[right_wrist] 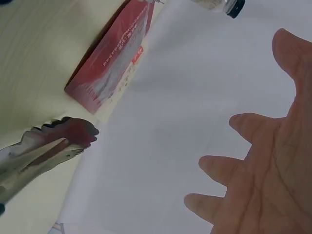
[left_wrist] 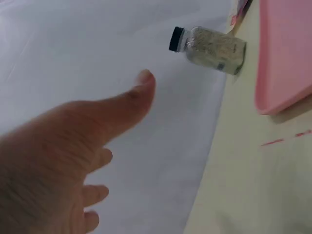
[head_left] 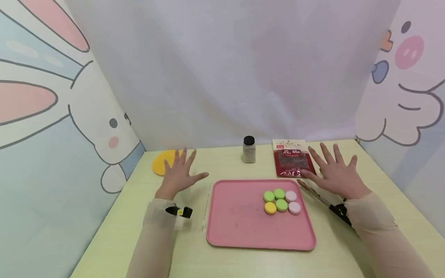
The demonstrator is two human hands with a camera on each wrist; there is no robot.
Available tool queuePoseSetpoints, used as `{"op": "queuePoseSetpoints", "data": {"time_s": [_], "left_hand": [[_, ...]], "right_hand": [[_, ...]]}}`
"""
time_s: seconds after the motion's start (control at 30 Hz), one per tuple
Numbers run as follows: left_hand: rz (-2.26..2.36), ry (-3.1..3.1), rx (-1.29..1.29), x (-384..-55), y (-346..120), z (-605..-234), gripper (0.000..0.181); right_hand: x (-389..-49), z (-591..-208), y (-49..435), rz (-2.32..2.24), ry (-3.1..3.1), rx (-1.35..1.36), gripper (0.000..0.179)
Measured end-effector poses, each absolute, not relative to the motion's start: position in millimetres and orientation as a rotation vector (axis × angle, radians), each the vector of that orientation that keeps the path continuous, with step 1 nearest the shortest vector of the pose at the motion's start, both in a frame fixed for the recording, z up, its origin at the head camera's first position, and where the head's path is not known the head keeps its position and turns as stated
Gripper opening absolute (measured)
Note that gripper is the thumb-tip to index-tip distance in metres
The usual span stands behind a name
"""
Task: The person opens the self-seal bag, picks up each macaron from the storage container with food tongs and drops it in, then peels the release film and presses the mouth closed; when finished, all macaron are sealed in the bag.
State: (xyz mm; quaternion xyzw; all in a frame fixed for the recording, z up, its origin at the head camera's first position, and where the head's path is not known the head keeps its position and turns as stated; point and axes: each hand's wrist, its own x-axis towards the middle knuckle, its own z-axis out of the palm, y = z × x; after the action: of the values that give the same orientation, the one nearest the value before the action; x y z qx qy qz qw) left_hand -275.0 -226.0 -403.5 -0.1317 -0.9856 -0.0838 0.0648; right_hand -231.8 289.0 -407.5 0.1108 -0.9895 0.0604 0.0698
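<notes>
My left hand (head_left: 177,175) is held above the table left of the pink tray (head_left: 236,235), its fingers spread and nothing in them. A yellow disc (head_left: 159,164) lies just beyond it, partly hidden by the fingers. On the other side, my right hand (head_left: 335,173) hovers with fingers spread and holds nothing. Beneath it lie metal tongs (head_left: 321,199) with a dark handle, partly covered by the sleeve. The red spice packet (head_left: 293,162) is nearest its thumb. Several macarons, green (head_left: 281,205), yellow (head_left: 270,208) and pale pink (head_left: 294,208), sit in the tray's right part.
A clear jar (head_left: 249,150) with a black lid and grainy contents stands upright at the back. Behind the table (head_left: 243,264) hangs a pale cloth (head_left: 226,77). Printed cartoon panels, one with a rabbit (head_left: 101,119), flank both sides.
</notes>
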Motion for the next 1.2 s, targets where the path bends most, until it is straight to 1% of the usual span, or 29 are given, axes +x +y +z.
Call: {"op": "queuePoseSetpoints", "data": {"time_s": [0.17, 0.27, 0.33, 0.37, 0.5, 0.73, 0.93, 1.0, 1.1, 1.2], "left_hand": [[-0.712, -2.973, -0.654, -248.3, -237.3, -439.2, 0.08], [-0.888, -3.013, -0.713, -234.2, -246.8, -459.7, 0.06], [-0.926, -3.025, -0.748, -229.8, -251.2, -469.8, 0.052], [-0.929, -3.029, -0.762, -228.7, -252.7, -473.3, 0.05], [-0.95, -3.024, -0.82, -227.8, -256.3, -479.9, 0.058], [-0.865, -3.069, -0.875, -225.6, -267.6, -481.2, 0.067], [-0.64, -3.08, -0.684, -231.6, -270.4, -473.8, 0.079], [-0.612, -3.076, -0.621, -235.6, -267.4, -472.4, 0.077], [-0.563, -3.075, -0.599, -243.9, -262.3, -474.8, 0.073], [-0.508, -3.051, -0.601, -252.5, -257.8, -476.9, 0.069]], "right_hand": [[-202.9, -423.0, 308.6, 0.299, -3.087, 0.358, 0.102], [-183.5, -434.6, 324.4, 0.311, -3.125, 0.347, 0.109], [-173.4, -441.5, 333.8, 0.318, -3.139, 0.314, 0.113], [-169.6, -444.3, 337.0, 0.321, -3.148, 0.29, 0.115], [-162.8, -454.3, 345.8, 0.338, -3.16, 0.274, 0.115], [-168.9, -459.1, 349.2, 0.428, -3.199, 0.341, 0.107], [-178.3, -455.6, 348.2, 0.475, -3.168, 0.443, 0.088], [-181.6, -452.3, 346.6, 0.466, -3.125, 0.498, 0.082], [-187.5, -450.3, 342.6, 0.471, -2.967, 0.586, 0.071], [-197.1, -451.9, 333.9, 0.449, -2.762, 0.597, 0.062]]}}
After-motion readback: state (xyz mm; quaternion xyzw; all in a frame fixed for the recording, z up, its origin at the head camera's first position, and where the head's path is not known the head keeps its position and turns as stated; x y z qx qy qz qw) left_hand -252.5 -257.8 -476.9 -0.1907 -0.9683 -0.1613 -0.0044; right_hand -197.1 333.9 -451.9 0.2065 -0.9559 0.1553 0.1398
